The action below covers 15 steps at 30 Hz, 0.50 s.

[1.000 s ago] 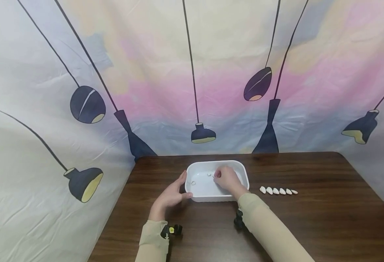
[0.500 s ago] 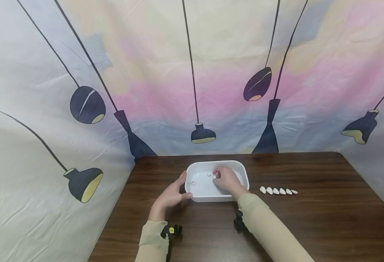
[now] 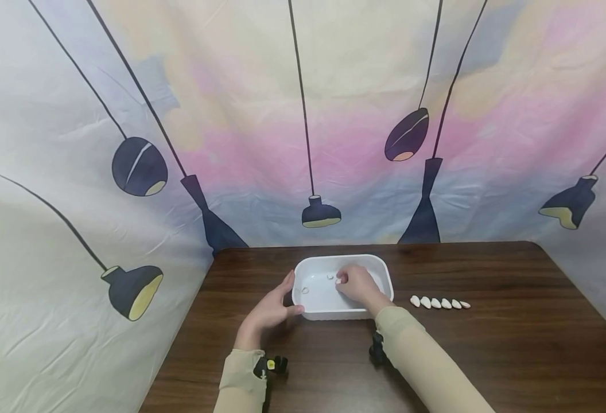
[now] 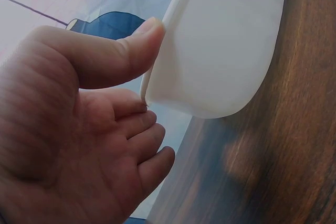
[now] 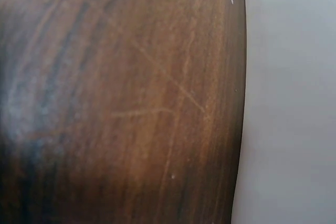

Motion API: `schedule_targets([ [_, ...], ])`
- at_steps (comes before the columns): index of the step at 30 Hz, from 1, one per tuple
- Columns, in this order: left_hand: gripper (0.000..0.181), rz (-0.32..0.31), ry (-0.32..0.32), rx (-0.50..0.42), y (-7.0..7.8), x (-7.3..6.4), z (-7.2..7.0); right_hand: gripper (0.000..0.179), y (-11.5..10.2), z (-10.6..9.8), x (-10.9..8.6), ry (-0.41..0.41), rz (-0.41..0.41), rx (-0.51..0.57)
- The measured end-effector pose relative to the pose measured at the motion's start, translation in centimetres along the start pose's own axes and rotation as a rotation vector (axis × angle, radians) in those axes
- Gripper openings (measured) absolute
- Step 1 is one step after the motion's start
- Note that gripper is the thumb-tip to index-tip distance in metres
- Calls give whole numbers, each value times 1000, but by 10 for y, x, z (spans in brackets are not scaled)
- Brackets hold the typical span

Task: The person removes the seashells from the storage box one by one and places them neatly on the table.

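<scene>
A white rectangular tray (image 3: pixel 341 315) stands on the table. My left hand (image 3: pixel 272 307) rests against its left end, fingers extended along the side and thumb on the near corner. In the left wrist view, that thumb (image 4: pixel 126 56) touches the rim and the other fingers are loosely bent. My right hand (image 3: pixel 358 284) reaches inside the tray, thumb and fingertips pinching a small white piece (image 3: pixel 338 281), mostly hidden by the fingers. Two small pale pieces lie on the tray floor: a ring-like one (image 3: pixel 305 291) at left and another (image 3: pixel 330 277) toward the back.
Right of the tray, several white teardrop-shaped pieces (image 3: pixel 435 303) form a row on the dark wooden table (image 3: pixel 509 344). A cloth (image 3: pixel 365 195) painted with hanging lamps covers the wall behind. The right wrist view shows scratched wood and a pale surface, without the hand.
My right fingertips have lifted slightly and drawn back a little inside the tray, and a white piece now shows between them. The left hand, tray and row of pieces stay put.
</scene>
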<state>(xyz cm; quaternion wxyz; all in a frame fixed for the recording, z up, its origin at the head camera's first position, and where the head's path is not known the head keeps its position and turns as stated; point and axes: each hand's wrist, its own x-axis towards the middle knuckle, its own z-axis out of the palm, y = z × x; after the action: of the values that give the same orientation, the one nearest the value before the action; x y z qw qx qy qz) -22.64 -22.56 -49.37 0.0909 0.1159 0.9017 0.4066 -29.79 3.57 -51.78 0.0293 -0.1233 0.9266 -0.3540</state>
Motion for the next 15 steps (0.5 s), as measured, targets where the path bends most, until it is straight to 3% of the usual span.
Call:
schedule_targets([
  [15,95,5,-3,13,-1,0,0,14,0,0,2,-15,35,51],
])
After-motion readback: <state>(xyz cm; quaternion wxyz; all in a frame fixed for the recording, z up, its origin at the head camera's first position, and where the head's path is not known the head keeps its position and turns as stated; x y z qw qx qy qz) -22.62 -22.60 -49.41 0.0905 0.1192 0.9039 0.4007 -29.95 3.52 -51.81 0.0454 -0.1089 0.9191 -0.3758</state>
